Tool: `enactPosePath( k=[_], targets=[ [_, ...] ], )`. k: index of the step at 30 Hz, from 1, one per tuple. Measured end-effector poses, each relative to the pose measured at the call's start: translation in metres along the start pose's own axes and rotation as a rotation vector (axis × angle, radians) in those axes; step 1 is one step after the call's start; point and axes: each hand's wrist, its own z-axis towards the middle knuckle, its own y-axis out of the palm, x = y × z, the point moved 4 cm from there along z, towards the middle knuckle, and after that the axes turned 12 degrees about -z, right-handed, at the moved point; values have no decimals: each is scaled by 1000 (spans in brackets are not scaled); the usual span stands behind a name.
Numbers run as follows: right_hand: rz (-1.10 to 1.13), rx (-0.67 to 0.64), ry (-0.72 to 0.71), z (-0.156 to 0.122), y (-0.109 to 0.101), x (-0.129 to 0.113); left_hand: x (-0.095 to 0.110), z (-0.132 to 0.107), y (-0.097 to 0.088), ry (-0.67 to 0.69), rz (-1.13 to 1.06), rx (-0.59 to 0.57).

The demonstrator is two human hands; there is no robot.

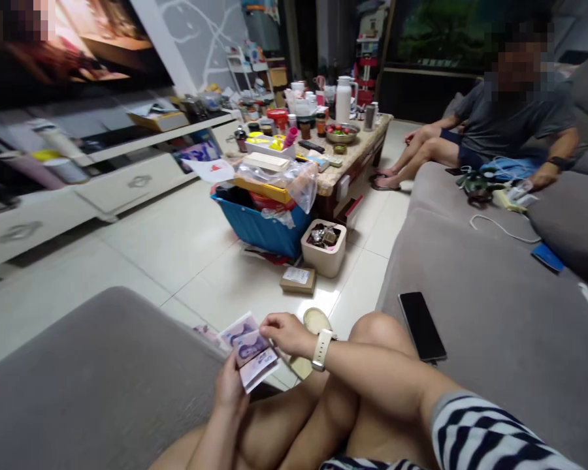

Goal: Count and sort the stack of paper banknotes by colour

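A fanned stack of purple-pink banknotes sits low in the middle of the head view, above my crossed legs. My left hand grips the stack from below, fingers closed around it. My right hand, with a white watch on its wrist, pinches the top right edge of the notes. I sit on a grey sofa.
A black phone lies on the sofa to my right. On the floor stand a blue basket, a beige bin and a small box. A cluttered coffee table lies beyond. Another person sits at the sofa's far end.
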Motion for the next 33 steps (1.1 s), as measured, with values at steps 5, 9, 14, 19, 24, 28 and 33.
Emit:
enactPosePath(
  k=[5, 9, 14, 19, 24, 28, 33],
  targets=[
    [156, -83, -11, -3, 10, 9, -5, -7, 0, -29, -57, 4],
    [162, -116, -48, -6, 14, 11, -6, -12, -2, -1, -66, -26],
    [156, -184, -85, -12, 14, 9, -8, -17, 0, 0, -77, -119],
    [29, -129, -74, -12, 9, 13, -8, -17, -2, 71, -60, -124],
    [-123, 8, -18, -9, 1, 23, -9, -20, -2, 11, -43, -132],
    [-120, 47, 24, -8, 0, 29, -11, -20, -4, 0, -48, -130],
    [-121, -9, -27, -6, 2, 29, -17, -16, -5, -19, -68, -167]
  ],
)
